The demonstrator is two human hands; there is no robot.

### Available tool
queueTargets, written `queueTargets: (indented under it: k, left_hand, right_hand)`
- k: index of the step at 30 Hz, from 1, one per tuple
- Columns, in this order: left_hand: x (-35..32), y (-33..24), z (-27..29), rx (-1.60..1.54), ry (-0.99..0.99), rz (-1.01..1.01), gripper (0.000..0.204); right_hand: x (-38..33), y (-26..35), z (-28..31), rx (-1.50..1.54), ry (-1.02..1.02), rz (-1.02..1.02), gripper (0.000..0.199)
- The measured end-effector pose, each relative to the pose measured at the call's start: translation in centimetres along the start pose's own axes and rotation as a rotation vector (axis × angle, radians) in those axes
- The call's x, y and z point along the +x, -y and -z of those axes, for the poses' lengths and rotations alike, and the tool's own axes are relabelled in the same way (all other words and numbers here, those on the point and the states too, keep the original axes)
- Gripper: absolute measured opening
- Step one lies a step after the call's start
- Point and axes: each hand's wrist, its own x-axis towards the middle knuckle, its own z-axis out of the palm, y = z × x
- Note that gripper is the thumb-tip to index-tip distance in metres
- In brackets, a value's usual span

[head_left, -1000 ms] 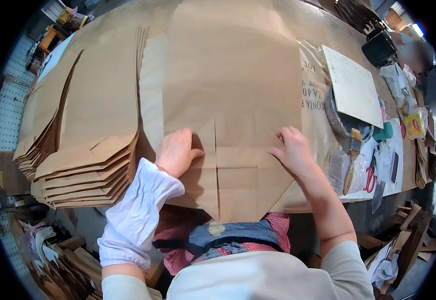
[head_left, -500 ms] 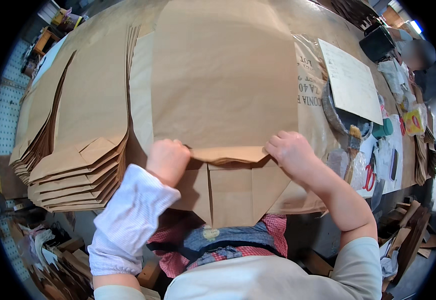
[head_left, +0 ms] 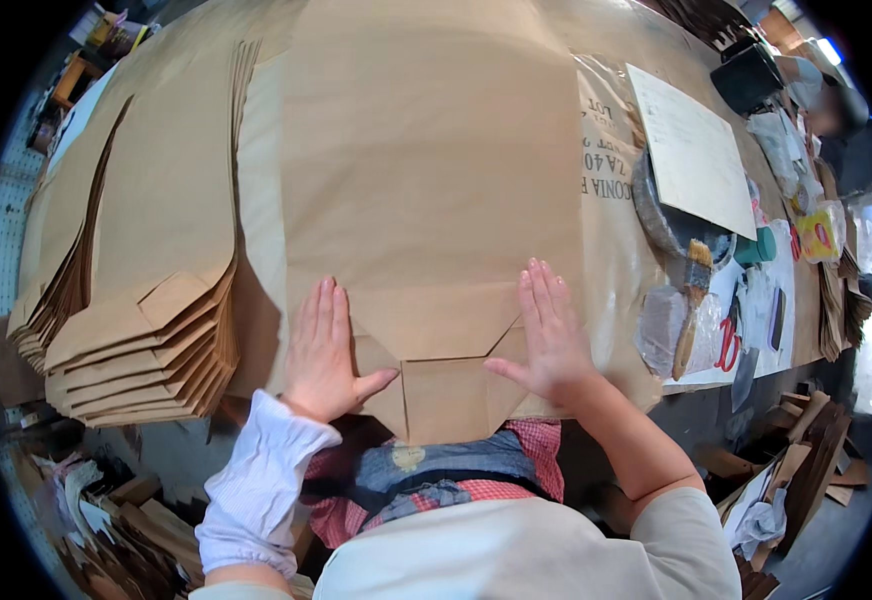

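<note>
A large brown paper bag (head_left: 431, 160) lies flat before me, its folded bottom end toward my body. The near flaps (head_left: 446, 395) form an angular shape, and the upper flap lies down flat with its edge across the middle. My left hand (head_left: 324, 350) presses on the left side of this folded end, fingers stretched out and thumb pointing inward. On the right side my right hand (head_left: 548, 335) lies likewise, fingers extended, thumb toward the middle. Neither hand grips anything.
Stacks of folded paper bags (head_left: 156, 200) lie at the left. To the right are a bowl (head_left: 651, 225) partly under a white board (head_left: 691, 150), a brush (head_left: 696, 280), red-handled scissors (head_left: 728, 343) and a green-capped container (head_left: 759, 247). A person (head_left: 836, 110) is at the far right.
Both hands have let go of the raised flap's edge and opened out flat onto the bag's sides. The flap, lifted and bulging before, is now pressed down.
</note>
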Motion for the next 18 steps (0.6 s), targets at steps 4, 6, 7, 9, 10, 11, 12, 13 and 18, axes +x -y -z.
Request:
queueTargets:
  k: [4, 6, 7, 9, 10, 11, 12, 13, 18]
  left_hand:
    - [0.4, 0.9, 0.3, -0.054, 0.067, -0.154, 0.111]
    - [1.1, 1.7, 1.2, -0.334, -0.012, -0.178, 0.093]
    - [2.0, 1.9, 1.5, -0.486, -0.056, -0.14, 0.088]
    - [3.7, 0.7, 2.6, -0.564, -0.168, -0.002, 0.065]
    - [4.5, -0.7, 3.0, -0.481, -0.229, -0.017, 0.06]
    - [5.0, -2.2, 3.1, -0.399, -0.294, -0.027, 0.055]
    - [5.6, -3.2, 3.1, -0.318, -0.359, -0.041, 0.051]
    - [6.0, -3.4, 1.9, -0.301, -0.572, -0.078, 0.04]
    - [5.6, -1.6, 0.0, -0.665, -0.417, 0.08, 0.034]
  right_hand:
    - [1.4, -0.8, 0.8, 0.286, 0.016, 0.075, 0.071]
    - [2.8, -2.3, 0.7, 0.557, 0.003, 0.015, 0.051]
    - [3.3, -3.3, 0.1, 0.695, -0.037, -0.086, 0.042]
    - [4.1, -3.4, -0.7, 0.829, -0.128, -0.221, 0.029]
    - [4.3, -3.3, -0.8, 0.819, -0.179, -0.251, 0.024]
    - [4.5, -3.2, -0.9, 0.808, -0.225, -0.276, 0.019]
    - [4.6, -3.1, -1.1, 0.783, -0.254, -0.225, 0.021]
    - [4.7, -3.0, -1.1, 0.757, -0.279, -0.167, 0.022]
    - [3.1, 0.2, 1.0, 0.534, -0.506, -0.017, 0.024]
